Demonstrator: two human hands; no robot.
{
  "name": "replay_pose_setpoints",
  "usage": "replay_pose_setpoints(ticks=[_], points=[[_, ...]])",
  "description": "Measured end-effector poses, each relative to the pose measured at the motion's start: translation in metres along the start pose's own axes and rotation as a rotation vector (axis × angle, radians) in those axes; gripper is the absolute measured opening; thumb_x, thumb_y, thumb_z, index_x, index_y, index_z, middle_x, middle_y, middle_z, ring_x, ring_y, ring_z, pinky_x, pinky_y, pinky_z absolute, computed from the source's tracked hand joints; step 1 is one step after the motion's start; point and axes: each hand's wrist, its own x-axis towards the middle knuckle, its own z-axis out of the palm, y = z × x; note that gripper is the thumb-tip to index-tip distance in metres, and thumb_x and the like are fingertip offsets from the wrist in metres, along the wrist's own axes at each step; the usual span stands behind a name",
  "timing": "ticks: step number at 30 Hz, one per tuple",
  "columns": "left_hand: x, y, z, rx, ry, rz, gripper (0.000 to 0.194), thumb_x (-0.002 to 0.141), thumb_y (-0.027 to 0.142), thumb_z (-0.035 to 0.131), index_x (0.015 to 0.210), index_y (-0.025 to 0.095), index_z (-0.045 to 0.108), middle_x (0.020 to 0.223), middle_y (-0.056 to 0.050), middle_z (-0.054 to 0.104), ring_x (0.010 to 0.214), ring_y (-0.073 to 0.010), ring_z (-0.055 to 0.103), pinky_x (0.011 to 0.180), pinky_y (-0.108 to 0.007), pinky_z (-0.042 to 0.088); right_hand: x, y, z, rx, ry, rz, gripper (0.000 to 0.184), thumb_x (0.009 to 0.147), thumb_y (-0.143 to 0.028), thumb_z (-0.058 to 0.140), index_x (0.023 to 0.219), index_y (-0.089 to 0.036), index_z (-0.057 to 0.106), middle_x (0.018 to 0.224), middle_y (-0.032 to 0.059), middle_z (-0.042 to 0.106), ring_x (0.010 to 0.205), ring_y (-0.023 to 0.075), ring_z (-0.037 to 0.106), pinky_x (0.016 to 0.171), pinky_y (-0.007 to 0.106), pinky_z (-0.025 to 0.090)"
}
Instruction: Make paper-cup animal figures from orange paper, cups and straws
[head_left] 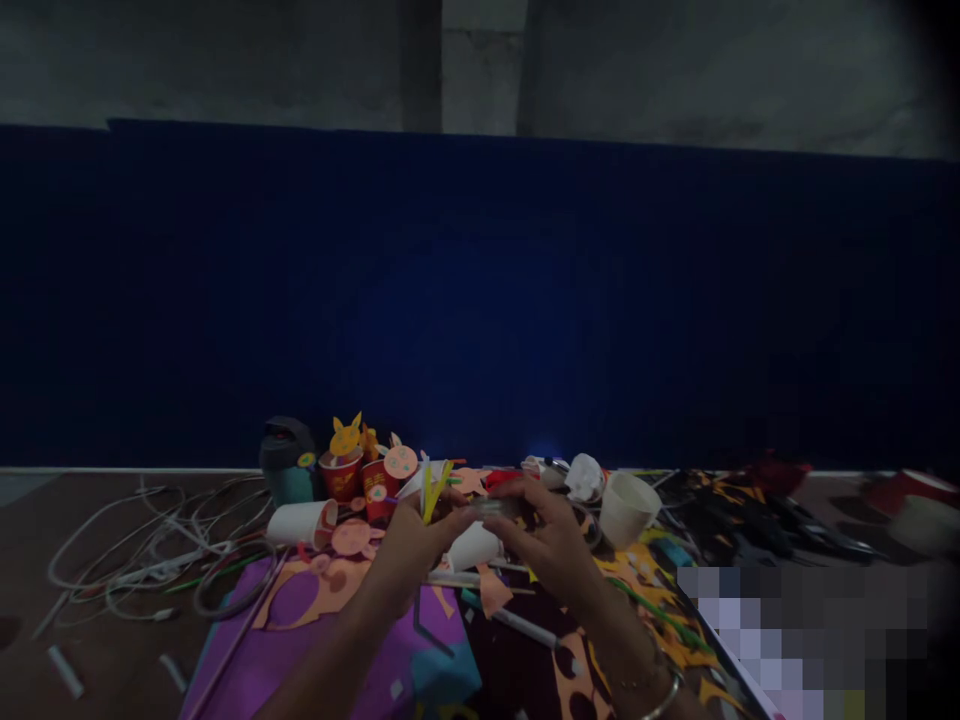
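My left hand [424, 530] and my right hand [546, 540] meet above the cluttered table, fingertips closed on a small, shiny grey object [491, 508] between them. It is blurred, so its kind cannot be made out. Yellow strips [436, 490] stick up at the fingers of my left hand; whether they are held is unclear. Below and between my hands lies a white paper cup [474, 547], partly hidden. Cut scraps of orange paper [495, 590] lie under my right wrist, and a purple sheet [375, 655] is beneath my left forearm.
At the back left stand red paper cups [341, 478] with paper animal faces and a dark teal container [289, 465]. Tangled white cables [157, 540] cover the left side. On the right are a white cup [628, 510], yellow paper scraps [645, 575] and dark items [757, 520].
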Motion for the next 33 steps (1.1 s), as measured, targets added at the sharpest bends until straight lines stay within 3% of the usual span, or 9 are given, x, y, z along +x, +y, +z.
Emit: replay_pose_setpoints(ticks=[5, 10, 17, 22, 25, 27, 30, 33], points=[[-0.003, 0.001, 0.003, 0.132, 0.075, 0.080, 0.018, 0.068, 0.030, 0.066, 0.068, 0.015, 0.055, 0.051, 0.007, 0.045, 0.045, -0.0059, 0.036, 0.044, -0.018, 0.029, -0.002, 0.004, 0.002, -0.116, -0.001, -0.098, 0.020, 0.074, -0.032, 0.067, 0.088, -0.020, 0.060, 0.085, 0.0032, 0.061, 0.072, 0.0159, 0.053, 0.064, 0.026, 0.041], [-0.005, -0.001, -0.001, 0.296, 0.051, 0.188, 0.021, 0.077, 0.033, 0.054, 0.065, 0.017, 0.052, 0.054, 0.005, 0.044, 0.051, -0.0085, 0.039, 0.049, -0.019, 0.032, -0.004, 0.003, 0.003, -0.179, -0.016, -0.162, 0.020, 0.077, -0.034, 0.064, 0.091, -0.020, 0.059, 0.087, 0.0045, 0.061, 0.080, 0.0176, 0.053, 0.071, 0.029, 0.041], [0.000, -0.008, -0.002, 0.363, -0.034, 0.101, 0.013, 0.076, 0.027, 0.052, 0.068, 0.016, 0.052, 0.055, 0.006, 0.042, 0.051, -0.0082, 0.035, 0.050, -0.020, 0.031, -0.001, -0.008, 0.001, -0.556, -0.174, -0.082, 0.039, 0.071, -0.022, 0.065, 0.109, -0.027, 0.062, 0.084, 0.0046, 0.061, 0.084, 0.0226, 0.052, 0.081, 0.040, 0.035], [0.006, -0.009, -0.008, 0.381, -0.039, 0.034, 0.009, 0.070, 0.024, 0.053, 0.070, 0.015, 0.056, 0.058, 0.005, 0.047, 0.054, -0.0097, 0.041, 0.053, -0.021, 0.034, 0.001, -0.001, 0.002, -0.223, -0.327, 0.111, 0.019, 0.075, -0.022, 0.058, 0.090, -0.022, 0.069, 0.085, 0.0033, 0.065, 0.080, 0.0188, 0.056, 0.076, 0.033, 0.039], [0.005, -0.005, -0.009, 0.382, -0.018, 0.033, 0.010, 0.070, 0.024, 0.053, 0.070, 0.015, 0.058, 0.059, 0.004, 0.049, 0.056, -0.0104, 0.043, 0.055, -0.022, 0.036, 0.003, 0.006, 0.001, 0.039, -0.360, 0.242, 0.020, 0.081, -0.029, 0.052, 0.084, -0.018, 0.068, 0.079, 0.0033, 0.064, 0.072, 0.0161, 0.056, 0.066, 0.028, 0.042], [0.004, -0.003, -0.008, 0.389, -0.014, 0.048, 0.008, 0.068, 0.023, 0.053, 0.067, 0.015, 0.057, 0.058, 0.004, 0.049, 0.056, -0.0108, 0.044, 0.056, -0.022, 0.036, 0.003, 0.009, 0.000, 0.084, -0.380, 0.253, 0.018, 0.081, -0.030, 0.053, 0.079, -0.018, 0.067, 0.077, 0.0022, 0.063, 0.073, 0.0153, 0.055, 0.066, 0.027, 0.041], [0.003, -0.002, -0.006, 0.384, -0.020, 0.052, 0.006, 0.067, 0.021, 0.053, 0.064, 0.016, 0.056, 0.055, 0.005, 0.048, 0.055, -0.0106, 0.043, 0.055, -0.022, 0.035, 0.001, 0.009, 0.000, 0.100, -0.479, 0.264, 0.013, 0.079, -0.029, 0.058, 0.086, -0.021, 0.065, 0.077, -0.0003, 0.061, 0.072, 0.0138, 0.053, 0.067, 0.026, 0.040], [0.003, -0.004, -0.005, 0.327, -0.040, 0.009, 0.006, 0.068, 0.022, 0.053, 0.065, 0.017, 0.054, 0.053, 0.006, 0.046, 0.051, -0.0095, 0.042, 0.053, -0.021, 0.035, -0.002, 0.010, 0.004, 0.260, -0.557, 0.354, 0.018, 0.080, -0.033, 0.058, 0.093, -0.022, 0.062, 0.075, -0.0012, 0.061, 0.068, 0.0125, 0.054, 0.066, 0.026, 0.041]])
